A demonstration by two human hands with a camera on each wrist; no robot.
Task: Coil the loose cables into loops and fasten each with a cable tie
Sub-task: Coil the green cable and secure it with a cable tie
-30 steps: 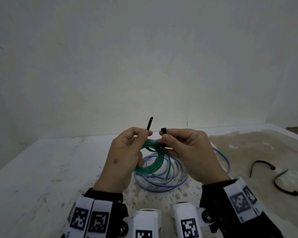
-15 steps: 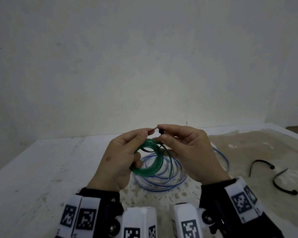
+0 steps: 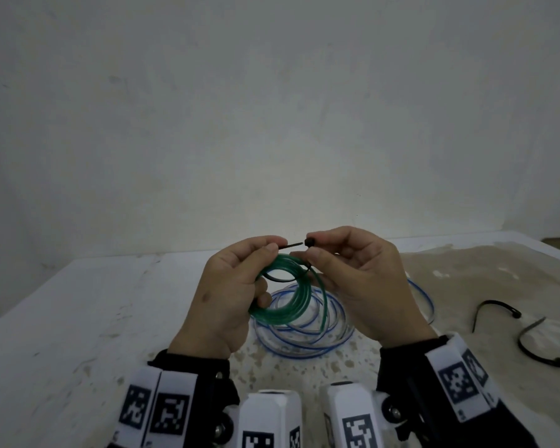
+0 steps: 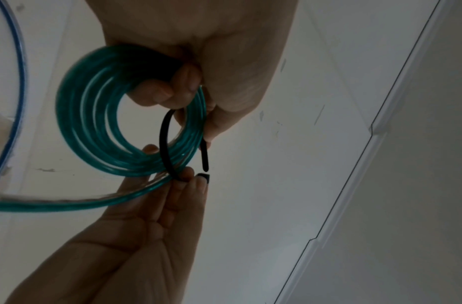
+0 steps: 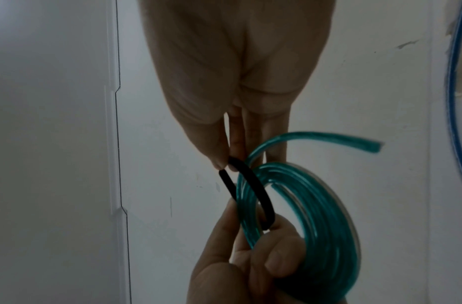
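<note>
A coil of green cable point(image 3: 285, 297) is held up over the table point(image 3: 78, 318). My left hand point(image 3: 274, 248) grips the coil with its lower fingers and pinches the tail of a black cable tie point(image 3: 293, 253) between thumb and forefinger. The tie loops around the coil's strands point(image 4: 165, 144). My right hand point(image 3: 311, 250) pinches the tie's head point(image 3: 310, 242). In the left wrist view the tail tip point(image 4: 204, 164) stops just short of the head point(image 4: 204, 176). In the right wrist view one loose end point(image 5: 354, 142) sticks out of the green coil point(image 5: 323, 216).
A coil of blue cable point(image 3: 304, 341) lies on the table under my hands. Two spare black cable ties point(image 3: 495, 310) point(image 3: 540, 349) lie to the right on the stained tabletop. A plain wall stands close behind the table.
The tie's tail pointed upward a second ago; my left hand has since bent it over toward the head in my right hand. Both hands have risen slightly.
</note>
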